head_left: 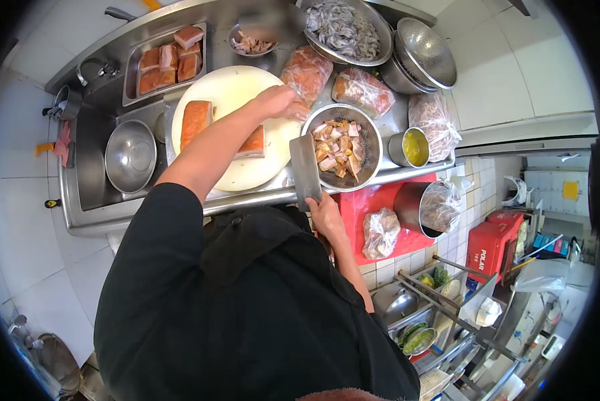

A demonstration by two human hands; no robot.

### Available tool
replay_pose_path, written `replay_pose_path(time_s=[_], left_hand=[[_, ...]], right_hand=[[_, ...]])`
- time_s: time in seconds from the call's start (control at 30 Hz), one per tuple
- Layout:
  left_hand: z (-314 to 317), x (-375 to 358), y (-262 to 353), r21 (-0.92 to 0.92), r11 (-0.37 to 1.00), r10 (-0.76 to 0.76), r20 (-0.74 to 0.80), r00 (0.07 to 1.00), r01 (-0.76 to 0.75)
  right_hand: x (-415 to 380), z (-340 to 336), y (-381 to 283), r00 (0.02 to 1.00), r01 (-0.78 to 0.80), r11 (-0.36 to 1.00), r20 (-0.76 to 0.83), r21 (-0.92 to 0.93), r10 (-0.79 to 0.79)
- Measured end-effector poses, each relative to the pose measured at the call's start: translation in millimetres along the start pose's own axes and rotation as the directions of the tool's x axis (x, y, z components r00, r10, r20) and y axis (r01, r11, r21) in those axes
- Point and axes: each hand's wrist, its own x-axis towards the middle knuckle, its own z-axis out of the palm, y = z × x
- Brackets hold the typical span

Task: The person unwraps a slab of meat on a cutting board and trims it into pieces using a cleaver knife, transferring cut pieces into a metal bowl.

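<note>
My left hand (276, 101) reaches over the right edge of the round cream cutting board (236, 87), beside a bag of meat (306, 72); its fingers are blurred, and I cannot tell if they hold anything. Two slabs of reddish-brown-skinned meat lie on the board, one (195, 121) at the left and one (252, 144) partly under my forearm. My right hand (324, 214) is closed round the handle of a cleaver (305, 170), its broad blade against the left side of a perforated metal bowl (374, 157) of chopped meat pieces (340, 148).
At the back left stands a tray (128, 87) of meat blocks. A metal bowl (131, 156) sits in the sink. Grey strips fill a large bowl (343, 30) at the back. A tin of yellow liquid (415, 147) is near the right edge. A pot (413, 200) stands on a red surface below.
</note>
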Motion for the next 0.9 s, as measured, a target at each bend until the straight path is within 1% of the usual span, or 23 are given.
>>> replay_pose_path(time_s=[0.03,0.1,0.13,0.2,0.3,0.4,0.47,0.53,0.57,0.63,0.67,0.7,0.73,0.83,0.9], left_hand=[[1,5,-4,-0.007,1.000,-0.006,-0.027,1.000,0.006],[-5,7,0,-0.023,1.000,-0.016,-0.081,0.997,0.015],[-8,7,2,-0.071,0.997,-0.019,-0.087,0.996,0.013],[-23,-1,11,-0.162,0.987,-0.026,-0.094,0.995,0.010],[-13,4,-10,-0.264,0.964,-0.055,-0.150,0.987,0.014],[-9,9,-36,-0.303,0.939,-0.230,-0.205,0.951,0.162],[6,7,-61,-0.367,0.921,-0.224,-0.217,0.950,0.133],[27,7,-84,-0.413,0.900,-0.238,-0.204,0.949,0.137],[26,4,-83,-0.442,0.881,-0.293,-0.224,0.929,0.171],[18,-9,-72,-0.502,0.829,-0.409,-0.246,0.879,0.245],[9,-26,-66,-0.542,0.812,-0.387,-0.225,0.894,0.215],[-6,-44,-58,-0.578,0.795,-0.363,-0.209,0.908,0.185],[-18,-61,-51,-0.612,0.777,-0.333,-0.198,0.922,0.149],[-24,-138,-33,-0.410,0.886,-0.241,-0.006,0.971,0.217],[-5,-172,-16,-0.121,0.965,-0.234,-0.013,0.972,0.231]], right_hand=[[3,7,8,0.999,0.026,1.000,-0.025,-0.013,-0.026],[3,8,5,1.000,-0.018,0.999,-0.009,-0.045,0.017],[4,7,4,0.999,-0.038,0.997,-0.002,-0.060,0.038],[6,5,6,1.000,-0.012,0.995,-0.010,-0.098,0.011],[7,2,5,1.000,-0.001,0.990,-0.013,-0.142,-0.001],[9,3,6,0.999,0.005,0.986,-0.043,-0.164,-0.013],[11,5,7,0.998,-0.015,0.986,-0.063,-0.168,0.004],[19,9,17,0.998,0.038,0.987,-0.049,-0.154,-0.046],[21,10,22,0.997,0.062,0.987,-0.040,-0.146,-0.069],[17,-1,6,0.999,0.032,0.992,-0.015,-0.122,-0.034],[15,-3,2,1.000,0.015,0.994,0.008,-0.110,-0.014],[19,1,10,0.999,0.039,0.989,-0.030,-0.144,-0.043],[19,-1,8,0.998,0.052,0.985,-0.010,-0.164,-0.054],[18,2,7,0.998,0.040,0.985,-0.033,-0.166,-0.046],[19,4,4,0.999,0.006,0.987,-0.039,-0.159,-0.013]])
